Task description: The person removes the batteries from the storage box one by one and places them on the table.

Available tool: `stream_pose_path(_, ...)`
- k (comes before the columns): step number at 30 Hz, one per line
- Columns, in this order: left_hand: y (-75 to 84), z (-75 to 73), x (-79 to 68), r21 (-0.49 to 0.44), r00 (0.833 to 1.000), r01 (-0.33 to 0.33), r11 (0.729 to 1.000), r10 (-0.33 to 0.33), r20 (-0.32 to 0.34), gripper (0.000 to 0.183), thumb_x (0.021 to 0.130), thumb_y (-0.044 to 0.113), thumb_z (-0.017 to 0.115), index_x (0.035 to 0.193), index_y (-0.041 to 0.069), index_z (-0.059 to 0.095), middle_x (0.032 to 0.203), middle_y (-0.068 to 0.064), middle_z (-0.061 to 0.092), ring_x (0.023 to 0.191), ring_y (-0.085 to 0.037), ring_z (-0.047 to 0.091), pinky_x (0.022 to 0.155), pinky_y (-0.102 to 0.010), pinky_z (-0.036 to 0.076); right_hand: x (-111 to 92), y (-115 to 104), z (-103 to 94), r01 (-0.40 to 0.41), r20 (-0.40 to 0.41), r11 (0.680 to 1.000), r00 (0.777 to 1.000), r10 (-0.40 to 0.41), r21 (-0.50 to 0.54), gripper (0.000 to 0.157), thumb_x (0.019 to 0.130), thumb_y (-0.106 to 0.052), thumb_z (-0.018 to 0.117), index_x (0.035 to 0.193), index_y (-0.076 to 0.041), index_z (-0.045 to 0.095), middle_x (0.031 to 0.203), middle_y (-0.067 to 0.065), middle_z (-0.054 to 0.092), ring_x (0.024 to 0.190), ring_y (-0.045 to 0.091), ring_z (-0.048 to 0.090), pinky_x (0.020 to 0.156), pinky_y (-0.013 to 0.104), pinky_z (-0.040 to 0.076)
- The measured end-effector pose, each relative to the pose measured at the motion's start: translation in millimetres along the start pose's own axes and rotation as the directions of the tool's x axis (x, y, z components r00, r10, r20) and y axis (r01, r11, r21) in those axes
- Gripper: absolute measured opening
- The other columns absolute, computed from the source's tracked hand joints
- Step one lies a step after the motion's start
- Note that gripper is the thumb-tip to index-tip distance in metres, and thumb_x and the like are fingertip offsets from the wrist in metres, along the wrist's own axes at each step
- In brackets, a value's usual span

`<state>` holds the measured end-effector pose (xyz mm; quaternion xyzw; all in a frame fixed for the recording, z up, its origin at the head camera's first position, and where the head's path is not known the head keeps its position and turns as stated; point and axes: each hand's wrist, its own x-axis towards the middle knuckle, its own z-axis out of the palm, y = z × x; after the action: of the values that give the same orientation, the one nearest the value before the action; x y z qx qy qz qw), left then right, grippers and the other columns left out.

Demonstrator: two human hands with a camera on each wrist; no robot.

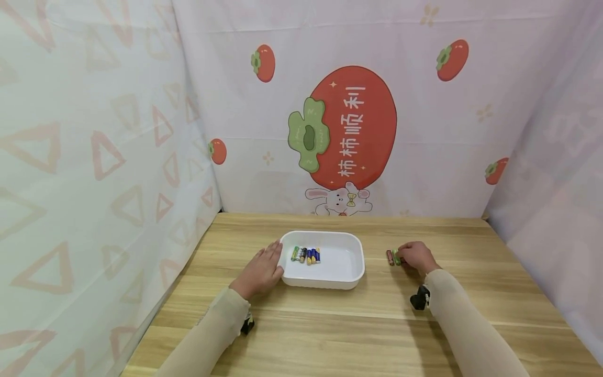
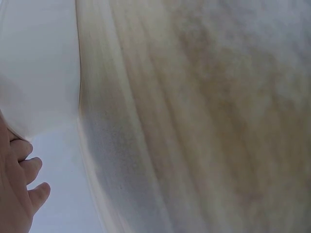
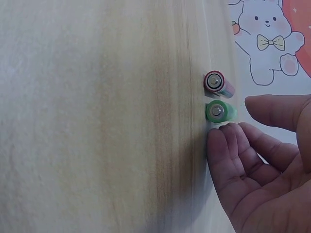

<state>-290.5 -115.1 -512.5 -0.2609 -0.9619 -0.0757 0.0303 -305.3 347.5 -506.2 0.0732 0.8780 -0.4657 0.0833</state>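
Observation:
My left hand (image 1: 264, 269) rests against the left end of the white tray (image 1: 348, 280), fingers extended along its wall; in the left wrist view some fingertips (image 2: 31, 167) show by the white wall. Inside the tray lies a row of several batteries (image 1: 303, 255), green, black and blue. To the tray's right, my right hand (image 1: 416, 255) is low over the table, beside a green battery (image 3: 217, 111) and a red-rimmed battery (image 3: 215, 81). Its thumb stands apart from the bent fingers, which are right at the green one. A dark red bit shows under the hand, mostly hidden.
The wooden table (image 1: 325, 335) meets a printed cloth backdrop (image 1: 245, 183) behind the tray. Cloth walls also stand at the left (image 1: 94, 209) and right (image 1: 556, 209). Each wrist carries a small black device.

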Motion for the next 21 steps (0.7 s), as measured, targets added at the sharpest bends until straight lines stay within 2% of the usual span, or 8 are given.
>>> stream_pose_path(5,-0.2,-1.6,-0.2,-0.001,1.000,-0.001,1.000,0.001,0.009,0.064,0.101,0.025,0.040,0.153,-0.004,0.017,0.159,-0.015,0.018,0.146,-0.027,0.017,0.115,-0.047,0.018,-1,-6,-2.3,0.018,-0.005,0.999,1.000,-0.019,-0.038,0.041,0.094,-0.014,0.055,0.125,0.013,0.057,0.102,0.019,0.065,0.078,0.021,0.061,0.067,0.035,0.053)
stream_pose_path(9,0.3,-3.4,0.0,-0.001,1.000,-0.001,1.000,0.001,0.013,0.063,0.101,0.025,0.039,0.153,-0.005,0.017,0.159,-0.016,0.018,0.145,-0.027,0.018,0.115,-0.046,0.018,-2,-14,-2.5,0.023,-0.003,0.999,1.000,-0.023,-0.024,0.041,0.095,-0.013,0.054,0.126,0.014,0.055,0.097,0.017,0.064,0.074,0.020,0.058,0.068,0.035,0.052)
stream_pose_path(12,0.6,-4.3,-0.4,-0.004,1.000,-0.007,1.000,0.007,0.005,0.063,0.101,0.026,0.038,0.152,-0.005,0.019,0.158,-0.017,0.020,0.145,-0.028,0.020,0.115,-0.047,0.019,-3,-19,-0.5,0.018,0.011,0.999,1.000,-0.018,0.026,0.041,0.096,-0.011,0.054,0.128,0.015,0.052,0.099,0.019,0.062,0.075,0.021,0.059,0.071,0.037,0.053)
stream_pose_path(21,3.9,-7.8,-1.8,-0.001,1.000,-0.002,1.000,0.002,0.004,0.063,0.101,0.026,0.038,0.152,-0.005,0.020,0.158,-0.017,0.022,0.144,-0.029,0.021,0.115,-0.048,0.019,1,-35,5.2,0.039,0.028,0.995,0.999,-0.042,0.093,0.040,0.096,-0.011,0.056,0.127,0.014,0.053,0.116,0.024,0.059,0.085,0.024,0.062,0.079,0.038,0.055)
